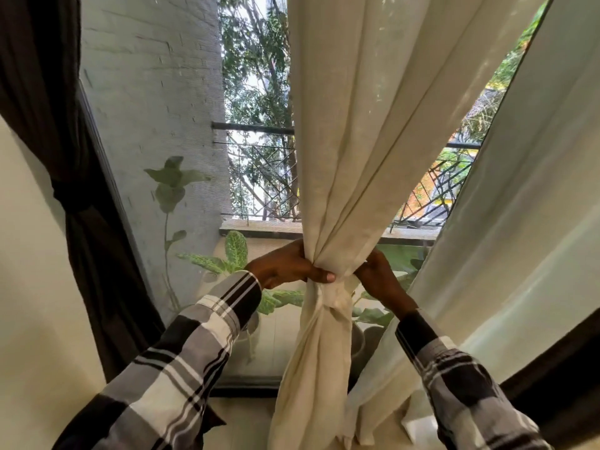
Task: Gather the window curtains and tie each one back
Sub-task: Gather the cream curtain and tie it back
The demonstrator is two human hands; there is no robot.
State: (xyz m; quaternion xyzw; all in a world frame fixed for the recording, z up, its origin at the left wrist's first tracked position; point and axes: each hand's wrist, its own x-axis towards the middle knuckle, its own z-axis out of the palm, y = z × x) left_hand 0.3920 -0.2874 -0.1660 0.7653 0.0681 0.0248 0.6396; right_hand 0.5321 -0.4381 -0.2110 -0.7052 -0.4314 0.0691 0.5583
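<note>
The window fills most of the view, and through its glass a pale brick wall, trees and a balcony railing are seen. A cream curtain hangs down the middle of the window and is drawn in to a narrow waist low in the view, where a knot of the same cloth is tied around it; below the knot the cloth falls loose to the floor. A second pale curtain hangs at the right, just beside the first one. A dark curtain is seen at the left edge, cinched at its middle and well apart from the cream one. Leafy potted plants stand outside behind the glass.

The gathered waist is gripped from both sides. The left hand is curled round the bunched cloth just above the knot, its fingers pressed together against the fabric. The right hand is closed on the cloth at the right side of the knot, its fingertips hidden in the folds. Both arms wear checked sleeves.
</note>
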